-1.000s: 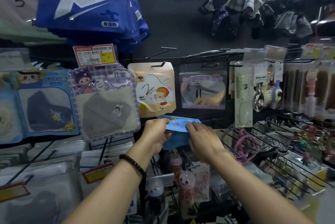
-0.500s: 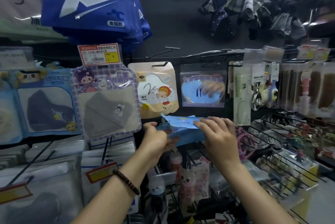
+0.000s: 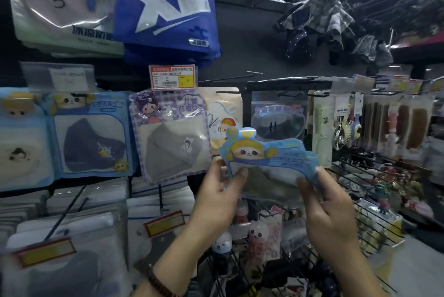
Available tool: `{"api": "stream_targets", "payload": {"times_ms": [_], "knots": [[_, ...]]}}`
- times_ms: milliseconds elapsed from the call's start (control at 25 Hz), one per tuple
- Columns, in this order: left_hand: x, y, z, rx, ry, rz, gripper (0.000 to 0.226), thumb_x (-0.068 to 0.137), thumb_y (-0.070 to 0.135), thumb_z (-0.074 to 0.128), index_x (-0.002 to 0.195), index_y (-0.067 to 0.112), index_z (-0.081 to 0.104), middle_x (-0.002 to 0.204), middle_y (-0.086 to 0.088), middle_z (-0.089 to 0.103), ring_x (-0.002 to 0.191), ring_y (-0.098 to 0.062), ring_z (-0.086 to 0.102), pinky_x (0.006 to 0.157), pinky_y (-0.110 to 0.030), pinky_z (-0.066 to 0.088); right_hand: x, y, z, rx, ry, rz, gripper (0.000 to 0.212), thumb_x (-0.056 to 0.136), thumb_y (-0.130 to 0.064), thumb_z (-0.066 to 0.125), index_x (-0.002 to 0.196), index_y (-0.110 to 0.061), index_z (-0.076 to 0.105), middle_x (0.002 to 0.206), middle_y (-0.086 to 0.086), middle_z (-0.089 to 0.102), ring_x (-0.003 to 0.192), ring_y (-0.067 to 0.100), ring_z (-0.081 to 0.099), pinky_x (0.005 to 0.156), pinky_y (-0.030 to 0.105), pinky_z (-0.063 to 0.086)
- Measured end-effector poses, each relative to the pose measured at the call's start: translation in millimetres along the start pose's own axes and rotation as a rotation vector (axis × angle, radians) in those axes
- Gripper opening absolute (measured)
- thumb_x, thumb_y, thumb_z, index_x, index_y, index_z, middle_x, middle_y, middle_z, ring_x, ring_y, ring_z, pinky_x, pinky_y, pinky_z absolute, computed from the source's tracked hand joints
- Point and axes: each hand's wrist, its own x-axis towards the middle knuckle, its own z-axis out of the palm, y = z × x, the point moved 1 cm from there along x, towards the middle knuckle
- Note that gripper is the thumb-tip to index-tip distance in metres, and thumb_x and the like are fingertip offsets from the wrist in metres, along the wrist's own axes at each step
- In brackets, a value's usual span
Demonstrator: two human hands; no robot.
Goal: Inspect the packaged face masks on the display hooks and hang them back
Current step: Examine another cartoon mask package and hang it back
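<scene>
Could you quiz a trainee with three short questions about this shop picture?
1. True or false: the blue mask pack hangs on a hook.
2. Which hands hold it? A) left hand only B) right hand only C) both
3. What big letters are on the blue bag up top?

Key: 1. False, it is held in the hands. 2. C. 3. XL.

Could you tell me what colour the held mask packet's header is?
Light blue header, yellow cartoon face; head view.
</scene>
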Motion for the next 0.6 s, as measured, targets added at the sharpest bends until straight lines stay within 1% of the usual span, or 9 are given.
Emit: {"api": "stream_targets", "payload": {"times_ms": [40, 80, 120, 160, 280, 360, 440, 520, 600], "knots": [[-9, 6, -4, -0.012, 0.034, 0.053, 0.019, 0.106, 0.025, 0.064, 0.124, 0.03, 0.065, 0.122, 0.007, 0.077, 0.114, -0.011, 0.074, 0.099, -0.039, 0.059, -6, -13, 3, 0.095, -0.017, 0.066, 0.012, 0.107, -0.018, 0.058, 0.107, -0.019, 0.07, 0.095, -0.003, 0.075, 0.09, 0.026, 0.072, 0.074, 0.055, 0.059], [-18, 13, -9, -0.039, 0.06, 0.092, 0.016, 0.104, 0.027, 0.066, 0.12, 0.031, 0.066, 0.119, 0.005, 0.078, 0.113, -0.014, 0.074, 0.098, -0.043, 0.059, -12, -25, 6, 0.175, -0.034, 0.117, 0.015, 0.106, -0.018, 0.057, 0.109, -0.016, 0.072, 0.099, 0.0, 0.078, 0.095, 0.028, 0.074, 0.079, 0.052, 0.061], [-26, 19, -16, -0.061, 0.079, 0.119, 0.014, 0.103, 0.029, 0.067, 0.117, 0.031, 0.067, 0.116, 0.003, 0.079, 0.111, -0.017, 0.075, 0.095, -0.044, 0.06, -17, -38, 11, 0.254, -0.053, 0.164, 0.019, 0.106, -0.015, 0.056, 0.111, -0.015, 0.073, 0.102, 0.001, 0.08, 0.099, 0.027, 0.075, 0.083, 0.047, 0.063], [-33, 24, -23, -0.082, 0.103, 0.131, 0.012, 0.101, 0.029, 0.068, 0.113, 0.03, 0.067, 0.113, 0.001, 0.079, 0.107, -0.019, 0.076, 0.091, -0.042, 0.062, -23, -49, 16, 0.331, -0.078, 0.212, 0.022, 0.106, -0.009, 0.054, 0.113, -0.015, 0.075, 0.104, 0.003, 0.082, 0.101, 0.026, 0.077, 0.084, 0.043, 0.065], [-51, 36, -51, -0.101, 0.177, 0.151, 0.011, 0.102, 0.017, 0.066, 0.111, 0.023, 0.067, 0.107, 0.0, 0.08, 0.1, -0.017, 0.077, 0.081, -0.028, 0.062, -35, -81, 36, 0.451, -0.138, 0.319, 0.029, 0.105, 0.004, 0.053, 0.114, -0.009, 0.077, 0.104, 0.009, 0.083, 0.098, 0.029, 0.078, 0.078, 0.037, 0.066], [-61, 40, -71, -0.096, 0.202, 0.124, 0.015, 0.104, 0.012, 0.064, 0.113, 0.022, 0.068, 0.106, 0.003, 0.08, 0.097, -0.012, 0.077, 0.077, -0.02, 0.059, -38, -96, 54, 0.505, -0.102, 0.353, 0.028, 0.103, 0.007, 0.056, 0.115, -0.008, 0.076, 0.102, 0.011, 0.082, 0.092, 0.025, 0.078, 0.073, 0.031, 0.064], [-71, 42, -94, -0.067, 0.233, 0.085, 0.019, 0.105, 0.014, 0.063, 0.116, 0.029, 0.069, 0.106, 0.007, 0.081, 0.097, -0.008, 0.077, 0.076, -0.02, 0.058, -38, -112, 76, 0.536, -0.02, 0.368, 0.025, 0.102, 0.003, 0.061, 0.118, -0.012, 0.074, 0.1, 0.011, 0.083, 0.089, 0.022, 0.079, 0.073, 0.032, 0.065], [-78, 46, -115, -0.076, 0.29, 0.077, 0.026, 0.105, 0.015, 0.063, 0.116, 0.038, 0.071, 0.108, 0.009, 0.081, 0.098, -0.008, 0.077, 0.076, -0.022, 0.06, -39, -128, 100, 0.571, 0.051, 0.364, 0.022, 0.101, -0.001, 0.066, 0.114, -0.015, 0.076, 0.097, 0.01, 0.083, 0.083, 0.02, 0.079, 0.069, 0.03, 0.065], [-84, 51, -134, -0.077, 0.373, 0.11, 0.034, 0.104, 0.009, 0.064, 0.118, 0.039, 0.073, 0.108, 0.007, 0.082, 0.097, -0.007, 0.078, 0.075, -0.02, 0.06, -44, -141, 124, 0.599, 0.087, 0.372, 0.018, 0.1, -0.004, 0.069, 0.11, -0.015, 0.078, 0.092, 0.01, 0.083, 0.08, 0.02, 0.078, 0.066, 0.027, 0.063]]}}
